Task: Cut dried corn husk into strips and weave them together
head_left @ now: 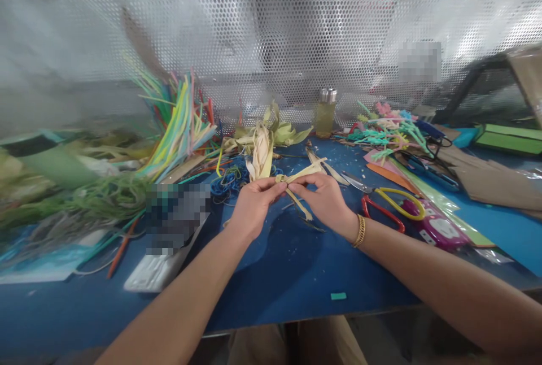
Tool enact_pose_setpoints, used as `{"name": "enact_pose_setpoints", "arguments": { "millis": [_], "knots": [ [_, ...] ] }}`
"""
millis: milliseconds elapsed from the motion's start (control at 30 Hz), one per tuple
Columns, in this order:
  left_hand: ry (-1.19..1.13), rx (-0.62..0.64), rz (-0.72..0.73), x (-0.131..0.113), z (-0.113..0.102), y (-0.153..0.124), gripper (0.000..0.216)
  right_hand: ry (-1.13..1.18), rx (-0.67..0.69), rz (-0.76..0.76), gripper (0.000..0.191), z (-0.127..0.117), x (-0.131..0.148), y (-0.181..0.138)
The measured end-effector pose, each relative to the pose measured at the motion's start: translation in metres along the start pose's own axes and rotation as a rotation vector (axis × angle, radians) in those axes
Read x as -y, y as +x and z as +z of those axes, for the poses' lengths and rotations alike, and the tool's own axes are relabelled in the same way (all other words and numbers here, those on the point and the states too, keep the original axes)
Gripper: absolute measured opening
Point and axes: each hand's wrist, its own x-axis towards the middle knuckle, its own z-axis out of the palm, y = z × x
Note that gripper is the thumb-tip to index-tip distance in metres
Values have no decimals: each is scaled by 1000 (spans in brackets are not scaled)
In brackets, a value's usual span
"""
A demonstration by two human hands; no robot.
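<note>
Both hands meet over the middle of the blue table, pinching a pale dried corn husk (308, 172). My left hand (254, 204) is closed, thumb and forefinger on a small knot-like fold of the husk. Against it, my right hand (326, 201), with a gold bracelet at the wrist, pinches the same piece. One strip of husk hangs below the fingertips and another sticks out to the upper right. Just behind stands a bundle of dried husks (261, 150). Scissors (381, 192) with one yellow and one red handle lie right of my right hand.
Colourful pipe cleaners (180, 116) and green cord (114, 198) crowd the left. A jar of yellowish liquid (326, 113) stands near the perforated metal screen (296, 43). Pipe-cleaner pieces (393, 130), cardboard (495, 176) and a purple case (438, 226) lie right. A white box (154, 272) sits beside my left forearm.
</note>
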Motion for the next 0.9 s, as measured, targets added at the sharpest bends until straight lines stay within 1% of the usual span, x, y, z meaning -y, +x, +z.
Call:
{"name": "enact_pose_setpoints", "arguments": {
  "millis": [100,200,300,400,467,533,633,800,900],
  "knots": [
    [-23,-42,-14,-1,-1,1,21,-57,-20,-80,5,-1,1,-1],
    [-44,-87,-26,-4,-2,1,20,-122,-62,-101,3,-6,-2,3],
    [-81,-98,-76,-7,-3,1,20,-115,-110,-118,14,-14,-5,9],
    [-115,-56,-137,-8,-5,2,19,-36,-64,-199,21,-22,-4,15],
    [-134,-6,-184,-8,-7,2,18,19,-1,-253,19,-25,-2,16],
    [-162,36,-233,-8,-7,2,20,86,47,-264,13,-25,1,16],
    [-237,58,-288,-9,-8,2,22,141,47,-190,8,-23,5,13],
    [-381,75,-317,-11,-5,1,17,226,-56,-11,12,-14,8,8],
    [-433,93,-324,-10,-4,0,15,264,-65,41,14,-8,10,4]
  ]
}}
